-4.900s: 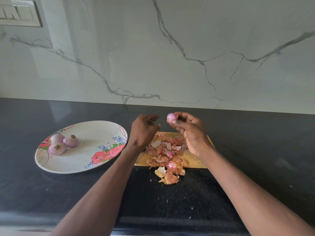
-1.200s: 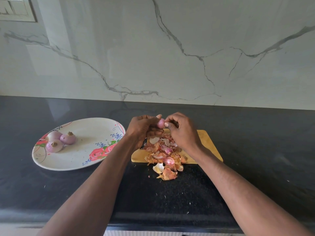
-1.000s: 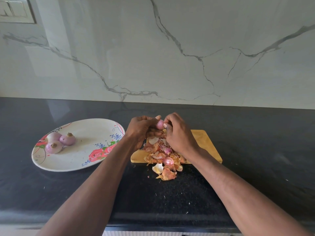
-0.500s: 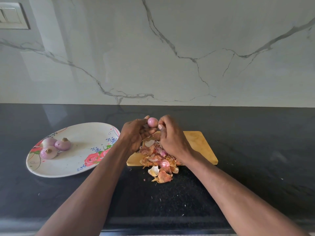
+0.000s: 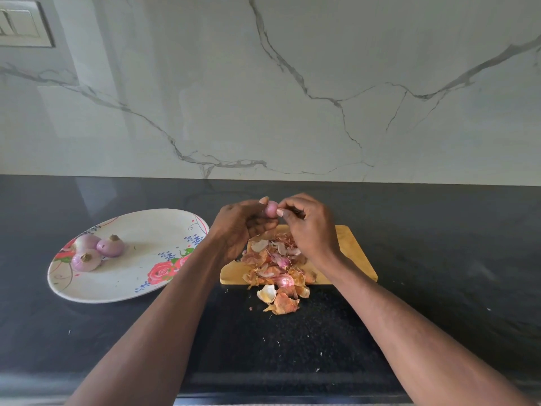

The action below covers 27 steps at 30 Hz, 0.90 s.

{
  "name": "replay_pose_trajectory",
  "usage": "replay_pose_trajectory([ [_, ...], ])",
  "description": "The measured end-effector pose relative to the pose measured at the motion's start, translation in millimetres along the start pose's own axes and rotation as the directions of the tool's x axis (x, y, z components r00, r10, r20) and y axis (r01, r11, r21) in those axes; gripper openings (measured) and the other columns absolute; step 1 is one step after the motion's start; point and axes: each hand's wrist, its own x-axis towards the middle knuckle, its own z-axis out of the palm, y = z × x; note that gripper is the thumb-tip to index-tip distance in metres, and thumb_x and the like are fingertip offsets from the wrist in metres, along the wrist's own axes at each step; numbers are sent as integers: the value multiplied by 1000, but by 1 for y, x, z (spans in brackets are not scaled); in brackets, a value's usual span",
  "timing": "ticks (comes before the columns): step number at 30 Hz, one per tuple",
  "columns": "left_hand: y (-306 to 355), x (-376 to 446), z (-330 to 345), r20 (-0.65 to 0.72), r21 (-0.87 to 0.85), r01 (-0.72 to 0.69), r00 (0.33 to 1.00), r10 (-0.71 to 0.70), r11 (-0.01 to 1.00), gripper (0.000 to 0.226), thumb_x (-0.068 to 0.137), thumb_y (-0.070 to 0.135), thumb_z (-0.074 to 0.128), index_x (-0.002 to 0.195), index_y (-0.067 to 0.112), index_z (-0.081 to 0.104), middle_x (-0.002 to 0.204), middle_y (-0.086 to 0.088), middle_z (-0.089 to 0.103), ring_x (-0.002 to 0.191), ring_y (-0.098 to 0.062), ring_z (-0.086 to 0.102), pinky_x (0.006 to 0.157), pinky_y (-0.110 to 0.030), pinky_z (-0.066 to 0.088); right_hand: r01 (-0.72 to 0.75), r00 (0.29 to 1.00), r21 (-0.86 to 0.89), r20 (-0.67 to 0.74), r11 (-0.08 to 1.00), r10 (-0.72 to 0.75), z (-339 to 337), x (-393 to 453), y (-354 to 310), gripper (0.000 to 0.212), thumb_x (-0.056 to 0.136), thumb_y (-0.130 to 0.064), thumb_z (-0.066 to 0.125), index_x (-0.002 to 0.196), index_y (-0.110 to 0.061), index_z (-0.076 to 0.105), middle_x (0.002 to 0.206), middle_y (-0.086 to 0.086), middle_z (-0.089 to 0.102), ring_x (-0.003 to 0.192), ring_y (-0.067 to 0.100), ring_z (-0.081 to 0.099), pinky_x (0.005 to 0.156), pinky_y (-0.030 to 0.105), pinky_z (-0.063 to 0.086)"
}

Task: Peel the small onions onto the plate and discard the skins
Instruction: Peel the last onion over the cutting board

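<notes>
Some skins [image 5: 281, 304] spill off the board [image 5: 355, 254] onto the surface [image 5: 292, 344]. Above, left hand [image 5: 238, 227] grips the onion [image 5: 270, 208], right hand [image 5: 310, 227] pinching at its top; a slick bulb could slip into the scraps. Three peeled onions [image 5: 96, 251] sit on the plate [image 5: 123, 288], far left.

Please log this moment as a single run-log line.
left hand: holds small onion | right hand: picks at it | plate: three peeled onions | skins: on board

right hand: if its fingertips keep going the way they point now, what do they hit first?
The right hand points left, fingertips already at the small onion that the left hand holds. So the onion comes first, then the left fingers behind it. Depth looks matched, though one view can't confirm it.
</notes>
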Motion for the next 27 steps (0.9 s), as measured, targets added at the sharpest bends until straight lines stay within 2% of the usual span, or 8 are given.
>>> replay_pose_trajectory([
  [4,1,-1,0,16,35,-6,1000,5,999,16,92,7,67,96,-8,70,83,-22,72,65,-24,71,59,-25,60,57,998,-19,35,998,-56,-1,-3,1,8,87,0,72,93,-5,74,93,1,68,84,8,61,70,16,52],
  [11,-1,1,-3,-16,61,-14,1000,15,998,15,90,5,66,95,-9,70,79,-23,70,59,-24,67,55,-25,59,139,988,-54,74,989,-135,2,-4,5,5,87,-1,73,91,-5,72,91,0,66,82,6,58,68,12,48],
  [14,-3,1,-1,-28,57,-18,999,19,998,13,92,3,64,95,-9,69,77,-22,69,58,-23,66,55,-25,58,162,982,-74,113,984,-153,5,-6,5,6,91,0,67,90,-6,67,93,1,64,84,11,60,68,21,52],
  [16,-3,2,-1,-34,56,-14,999,16,998,12,92,2,64,95,-8,70,77,-22,68,58,-23,66,55,-25,58,167,978,-92,141,982,-153,8,-7,5,10,93,1,63,89,-8,61,95,1,60,86,12,59,68,22,51],
  [18,-4,3,-2,-42,59,-1,999,3,998,14,93,6,65,94,-8,70,77,-22,68,58,-23,66,54,-26,58,145,978,-118,166,982,-125,10,-6,5,13,95,2,59,89,-9,56,96,2,56,87,14,57,68,24,51],
  [23,-4,4,-1,-38,30,28,999,-27,999,24,93,16,68,95,-8,69,75,-20,68,57,-22,65,53,-26,57,49,988,-115,153,992,-31,6,-7,3,14,98,0,55,90,-10,49,90,3,51,77,12,46,62,17,39],
  [27,-5,5,-2,-54,14,34,998,-33,999,24,95,17,66,97,-7,68,76,-20,68,57,-23,66,53,-26,57,-44,991,-22,122,999,47,4,-7,0,15,94,0,62,98,-13,55,92,0,58,79,3,54,67,11,45],
])
